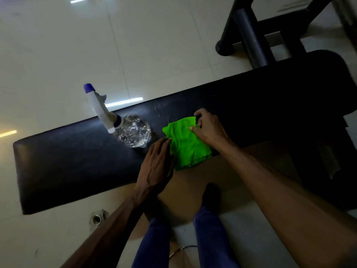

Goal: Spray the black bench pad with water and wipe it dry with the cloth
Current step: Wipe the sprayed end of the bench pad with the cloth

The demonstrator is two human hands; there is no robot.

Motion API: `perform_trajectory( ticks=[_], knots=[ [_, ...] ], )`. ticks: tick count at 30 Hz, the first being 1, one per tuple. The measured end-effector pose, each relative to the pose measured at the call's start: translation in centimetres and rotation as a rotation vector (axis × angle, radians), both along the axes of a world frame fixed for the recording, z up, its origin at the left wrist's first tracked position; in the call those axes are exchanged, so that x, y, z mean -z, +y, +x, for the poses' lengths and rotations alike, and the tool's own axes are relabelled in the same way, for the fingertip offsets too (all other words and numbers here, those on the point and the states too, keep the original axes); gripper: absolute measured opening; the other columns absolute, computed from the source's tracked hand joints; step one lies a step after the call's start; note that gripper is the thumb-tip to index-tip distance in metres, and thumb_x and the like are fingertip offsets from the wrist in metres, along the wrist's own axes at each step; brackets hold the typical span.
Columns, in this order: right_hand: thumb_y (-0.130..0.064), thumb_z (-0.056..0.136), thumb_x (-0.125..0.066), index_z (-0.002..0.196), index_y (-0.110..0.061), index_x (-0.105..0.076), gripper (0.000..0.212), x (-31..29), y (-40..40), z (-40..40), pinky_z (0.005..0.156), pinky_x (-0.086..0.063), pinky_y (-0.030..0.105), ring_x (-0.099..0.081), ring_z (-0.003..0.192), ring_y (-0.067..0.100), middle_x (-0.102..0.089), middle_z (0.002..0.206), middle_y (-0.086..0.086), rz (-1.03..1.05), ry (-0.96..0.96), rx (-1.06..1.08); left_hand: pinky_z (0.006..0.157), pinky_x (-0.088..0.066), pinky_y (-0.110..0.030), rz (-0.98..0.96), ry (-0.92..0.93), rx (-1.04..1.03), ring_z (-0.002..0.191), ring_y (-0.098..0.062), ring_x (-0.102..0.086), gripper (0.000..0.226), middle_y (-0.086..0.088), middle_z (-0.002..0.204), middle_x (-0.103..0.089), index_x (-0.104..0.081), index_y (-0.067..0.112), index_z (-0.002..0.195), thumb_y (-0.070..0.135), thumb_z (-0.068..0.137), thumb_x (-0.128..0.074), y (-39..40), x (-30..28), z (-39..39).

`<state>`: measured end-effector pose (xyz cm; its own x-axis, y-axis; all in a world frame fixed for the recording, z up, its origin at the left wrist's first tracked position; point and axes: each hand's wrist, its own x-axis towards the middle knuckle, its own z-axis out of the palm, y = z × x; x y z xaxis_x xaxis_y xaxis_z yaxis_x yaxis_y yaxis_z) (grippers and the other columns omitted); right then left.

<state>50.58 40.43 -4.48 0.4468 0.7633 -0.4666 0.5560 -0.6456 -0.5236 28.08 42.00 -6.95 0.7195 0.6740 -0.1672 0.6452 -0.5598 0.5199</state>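
Note:
The black bench pad (73,161) runs across the view from lower left to upper right. A bright green cloth (185,146) lies folded on its near edge. My right hand (208,128) pinches the cloth's far corner between thumb and fingers. My left hand (156,163) lies flat beside the cloth, its fingertips touching the cloth's left edge. A clear spray bottle (133,132) with a white trigger head and blue nozzle cap stands on the pad just left of the cloth; neither hand touches it.
A black metal frame (249,33) of gym equipment stands beyond the pad at the upper right. Glossy cream floor tiles (58,55) surround the bench. My legs in blue trousers and dark shoes (211,192) stand at the near side. A small metal floor fitting (96,219) sits near the pad's lower left corner.

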Motion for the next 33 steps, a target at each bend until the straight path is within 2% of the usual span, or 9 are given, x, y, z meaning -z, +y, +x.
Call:
perform_trajectory(
  ticks=[3, 6, 8, 11, 14, 18, 23, 28, 33],
  knots=[
    [-0.016, 0.095, -0.072, 0.114, 0.001, -0.068, 0.025, -1.0, -1.2, 1.0, 0.088, -0.04, 0.036, -0.062, 0.105, 0.037, -0.065, 0.11, 0.024, 0.065, 0.002, -0.026, 0.114, -0.035, -0.036, -0.001, -0.006, -0.043, 0.131, -0.035, -0.048, 0.053, -0.018, 0.142, -0.051, -0.048, 0.001, 0.142, 0.019, 0.095, -0.061, 0.1, -0.4, 1.1],
    [-0.014, 0.098, -0.068, 0.117, 0.0, -0.066, 0.024, -2.8, -3.2, 3.0, 0.088, -0.04, 0.035, -0.06, 0.106, 0.036, -0.06, 0.113, 0.024, 0.141, 0.008, -0.006, 0.112, -0.037, -0.038, 0.011, -0.027, -0.053, 0.128, -0.035, -0.05, 0.049, -0.017, 0.139, -0.051, -0.047, 0.002, 0.141, 0.019, 0.098, -0.059, 0.3, -0.8, 2.6],
    [-0.015, 0.1, -0.065, 0.119, -0.002, -0.063, 0.024, -4.5, -4.2, 5.0, 0.089, -0.044, 0.039, -0.063, 0.106, 0.038, -0.065, 0.113, 0.022, 0.194, -0.013, 0.048, 0.109, -0.039, -0.038, 0.016, -0.052, -0.066, 0.125, -0.034, -0.052, 0.046, -0.017, 0.136, -0.053, -0.049, 0.001, 0.14, 0.019, 0.099, -0.059, 0.6, -1.2, 4.1],
    [-0.017, 0.101, -0.063, 0.12, -0.007, -0.062, 0.022, -7.5, -4.7, 7.9, 0.083, -0.05, 0.044, -0.067, 0.1, 0.039, -0.071, 0.106, 0.018, 0.303, -0.116, 0.096, 0.107, -0.042, -0.041, 0.017, -0.035, -0.053, 0.122, -0.037, -0.055, 0.046, -0.02, 0.134, -0.056, -0.05, -0.002, 0.139, 0.018, 0.099, -0.059, 1.3, -1.5, 6.5],
    [-0.018, 0.099, -0.063, 0.118, -0.019, -0.06, 0.02, -10.0, -4.4, 9.3, 0.072, -0.054, 0.046, -0.069, 0.093, 0.041, -0.072, 0.103, 0.012, 0.355, -0.269, 0.008, 0.106, -0.044, -0.044, 0.014, 0.0, -0.03, 0.12, -0.04, -0.056, 0.048, -0.023, 0.134, -0.055, -0.049, -0.004, 0.141, 0.018, 0.099, -0.06, 2.3, -1.6, 8.4],
    [-0.013, 0.092, -0.062, 0.122, -0.026, -0.06, 0.032, -10.0, -4.8, 7.9, 0.067, -0.05, 0.041, -0.071, 0.096, 0.04, -0.074, 0.11, 0.005, 0.274, -0.452, -0.208, 0.106, -0.042, -0.047, 0.011, 0.058, -0.017, 0.12, -0.044, -0.054, 0.051, -0.026, 0.136, -0.054, -0.048, -0.006, 0.141, 0.018, 0.098, -0.061, 3.3, -1.6, 9.4],
    [-0.034, 0.102, -0.052, 0.126, -0.022, -0.055, 0.027, -5.0, -7.7, 3.6, 0.079, -0.047, 0.042, -0.066, 0.111, 0.036, -0.067, 0.122, 0.007, -0.057, -0.316, -0.461, 0.103, -0.044, -0.049, 0.036, 0.101, -0.03, 0.116, -0.048, -0.058, 0.049, -0.029, 0.129, -0.058, -0.053, -0.011, 0.134, 0.013, 0.093, -0.065, 3.7, -0.9, 9.2],
    [-0.043, 0.104, -0.049, 0.118, -0.025, -0.058, 0.025, -3.1, -9.7, 3.1, 0.081, -0.048, 0.04, -0.066, 0.108, 0.034, -0.064, 0.12, 0.003, -0.071, -0.326, -0.378, 0.106, -0.042, -0.047, 0.044, 0.148, -0.017, 0.12, -0.045, -0.055, 0.048, -0.026, 0.134, -0.056, -0.052, -0.007, 0.136, 0.019, 0.097, -0.06, 3.8, -0.4, 8.9],
    [-0.032, 0.101, -0.061, 0.112, -0.019, -0.071, 0.02, -3.9, -9.0, 5.4, 0.073, -0.056, 0.042, -0.071, 0.096, 0.035, -0.071, 0.113, 0.005, 0.173, -0.318, -0.14, 0.102, -0.046, -0.051, 0.023, 0.166, -0.057, 0.119, -0.047, -0.056, 0.053, -0.026, 0.132, -0.058, -0.054, -0.006, 0.135, 0.029, 0.096, -0.048, 3.4, -0.9, 9.6]
  ],
)
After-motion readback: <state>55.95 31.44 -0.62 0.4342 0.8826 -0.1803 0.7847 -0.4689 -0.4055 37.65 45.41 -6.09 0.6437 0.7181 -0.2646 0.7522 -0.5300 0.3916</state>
